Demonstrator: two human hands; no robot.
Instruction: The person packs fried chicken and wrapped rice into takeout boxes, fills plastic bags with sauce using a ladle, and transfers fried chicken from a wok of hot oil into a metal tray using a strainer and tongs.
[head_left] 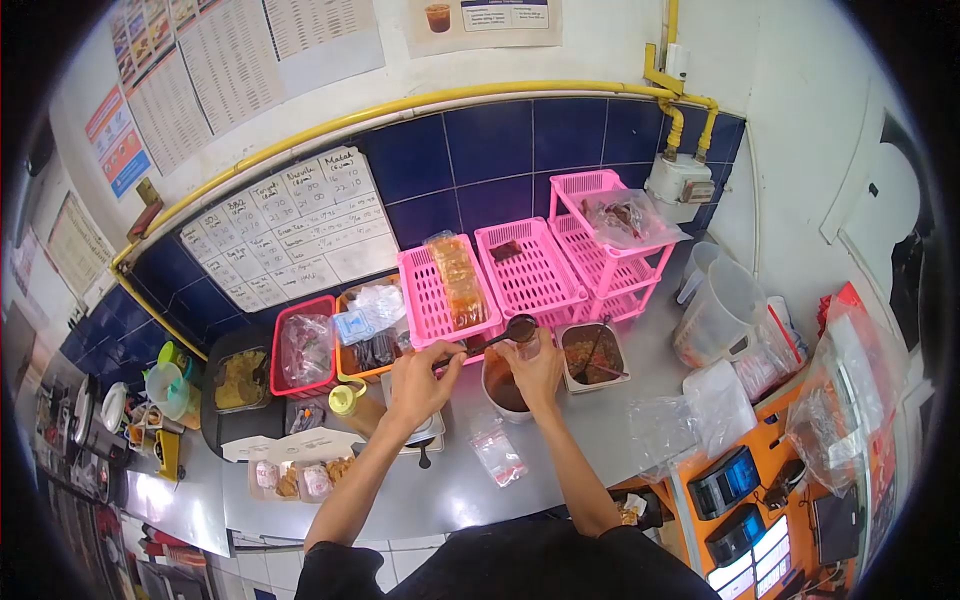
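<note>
My left hand (425, 382) is closed round the handle of a dark ladle (521, 327), whose bowl is above a tub of dark red sauce (506, 388). Close to that bowl, my right hand (533, 367) holds something clear, apparently a small bag or cup, over the tub; its shape is hard to make out. Right of the tub stands a square container of chopped food (592, 355) with a spoon in it. A small stack of clear bags (497, 454) lies on the steel counter in front.
Pink baskets (525, 262) stand along the wall. At left are a yellow-capped bottle (347, 400), a red basket (305, 345) and an open food box (300, 470). A large measuring jug (715, 310), plastic bags (720, 410) and an orange stand with devices (725, 482) are at right.
</note>
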